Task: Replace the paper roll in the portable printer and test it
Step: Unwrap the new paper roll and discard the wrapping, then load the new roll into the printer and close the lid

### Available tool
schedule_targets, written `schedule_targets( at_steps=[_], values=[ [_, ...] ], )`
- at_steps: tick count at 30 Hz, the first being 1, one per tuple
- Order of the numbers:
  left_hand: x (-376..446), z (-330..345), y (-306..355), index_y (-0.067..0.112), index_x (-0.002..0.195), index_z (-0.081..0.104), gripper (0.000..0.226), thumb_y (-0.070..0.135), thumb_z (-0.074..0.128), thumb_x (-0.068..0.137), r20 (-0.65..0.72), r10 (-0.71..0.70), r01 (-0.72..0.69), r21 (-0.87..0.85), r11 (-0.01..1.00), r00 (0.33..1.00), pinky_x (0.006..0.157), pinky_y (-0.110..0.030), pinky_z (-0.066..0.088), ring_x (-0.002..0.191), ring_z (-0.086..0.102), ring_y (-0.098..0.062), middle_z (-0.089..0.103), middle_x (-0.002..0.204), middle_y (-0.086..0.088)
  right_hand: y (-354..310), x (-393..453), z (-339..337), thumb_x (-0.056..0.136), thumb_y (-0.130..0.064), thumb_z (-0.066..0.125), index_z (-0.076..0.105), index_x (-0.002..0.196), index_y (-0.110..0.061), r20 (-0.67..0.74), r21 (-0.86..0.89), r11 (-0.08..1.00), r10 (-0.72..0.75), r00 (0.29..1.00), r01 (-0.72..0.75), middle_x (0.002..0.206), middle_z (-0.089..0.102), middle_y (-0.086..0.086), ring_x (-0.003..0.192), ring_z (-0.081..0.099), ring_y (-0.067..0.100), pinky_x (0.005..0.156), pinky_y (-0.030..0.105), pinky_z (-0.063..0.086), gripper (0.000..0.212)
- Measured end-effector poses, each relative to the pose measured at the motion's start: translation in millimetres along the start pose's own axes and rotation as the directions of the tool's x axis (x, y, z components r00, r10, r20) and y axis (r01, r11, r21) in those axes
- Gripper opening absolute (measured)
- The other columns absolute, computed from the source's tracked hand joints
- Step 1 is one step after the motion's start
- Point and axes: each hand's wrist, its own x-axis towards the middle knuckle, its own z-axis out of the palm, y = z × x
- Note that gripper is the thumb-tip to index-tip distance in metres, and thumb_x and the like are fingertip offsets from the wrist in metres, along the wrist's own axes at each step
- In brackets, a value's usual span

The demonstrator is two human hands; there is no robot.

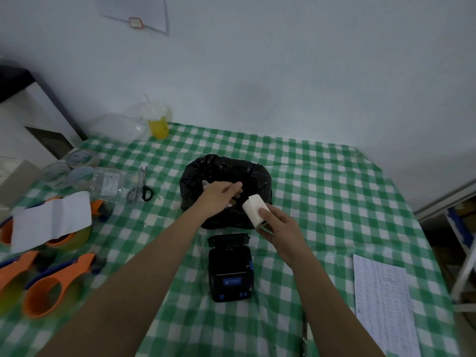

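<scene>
A black portable printer [230, 269] lies on the green checked tablecloth with its lid swung open toward the far side. Just above it, my right hand [277, 224] grips a white paper roll [253, 208]. My left hand [219, 195] reaches over the mouth of a bin lined with a black bag [257, 173], fingers loosely curled; a small pale scrap shows at the fingers, but whether they hold it is unclear.
Scissors [144, 189] and clear plastic packets [103, 180] lie at the left. Orange tape dispensers [51, 284] and a white sheet [51, 220] sit at the near left. A printed sheet [383, 302] lies at the right. A yellow drink cup [158, 124] stands by the wall.
</scene>
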Motion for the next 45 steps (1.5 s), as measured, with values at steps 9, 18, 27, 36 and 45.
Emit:
schedule_targets(
  at_steps=[9,18,27,36,45],
  values=[
    [-69.8,25.3,-14.1,0.025,0.129,0.039,0.074,0.022,0.081,0.067,0.095,0.144,-0.120,-0.222,0.968,0.985,0.100,-0.035,0.048,0.118,0.051,-0.010,0.050,0.127,0.007,19.9,-12.3,9.8,0.091,-0.020,0.054,0.059,0.117,-0.016,0.144,0.203,0.976,0.044,0.989,-0.073,0.114,0.062,0.014,0.092,0.064,0.022,0.068,0.029,0.058,0.027],
    [-93.1,11.0,-16.3,0.018,0.122,0.054,0.056,0.021,0.079,0.072,0.122,0.178,-0.156,-0.175,0.972,0.976,0.090,-0.026,0.055,0.103,0.065,-0.009,0.065,0.113,0.002,14.0,-28.7,5.0,0.091,-0.018,0.054,0.044,0.131,-0.037,0.210,-0.255,0.955,-0.095,0.973,0.149,0.119,0.057,-0.001,0.106,0.061,0.019,0.076,0.025,0.056,0.045],
    [-100.8,-11.6,-20.3,0.021,0.118,0.062,0.045,0.022,0.075,0.075,0.301,0.128,-0.071,-0.194,0.978,0.945,0.093,-0.031,0.054,0.106,0.065,-0.011,0.068,0.118,0.002,-15.6,-39.2,-2.4,0.085,0.003,0.047,0.062,0.113,-0.035,0.453,-0.653,0.690,0.029,0.891,0.310,0.127,0.052,0.000,0.108,0.056,0.023,0.090,0.038,0.050,0.049],
    [-110.1,-20.5,-28.1,0.026,0.115,0.063,0.036,0.020,0.070,0.080,0.232,0.079,-0.002,-0.316,0.949,0.970,0.088,-0.024,0.053,0.106,0.064,-0.006,0.068,0.116,0.006,-20.7,-46.1,-5.7,0.081,0.015,0.047,0.065,0.108,-0.011,0.511,-0.533,0.795,0.027,0.859,0.291,0.133,0.053,-0.003,0.109,0.063,0.015,0.082,0.023,0.054,0.041],
    [-117.2,-28.6,-30.1,0.022,0.114,0.063,0.031,0.012,0.062,0.085,0.298,0.042,0.107,-0.467,0.878,0.954,0.076,-0.017,0.056,0.097,0.069,-0.007,0.075,0.097,0.011,-25.2,-44.0,8.2,0.074,-0.008,0.073,0.075,0.072,-0.030,0.418,-0.545,0.633,-0.364,0.833,0.550,0.110,0.064,-0.012,0.100,0.059,-0.002,0.084,0.007,0.046,0.023]
  ],
)
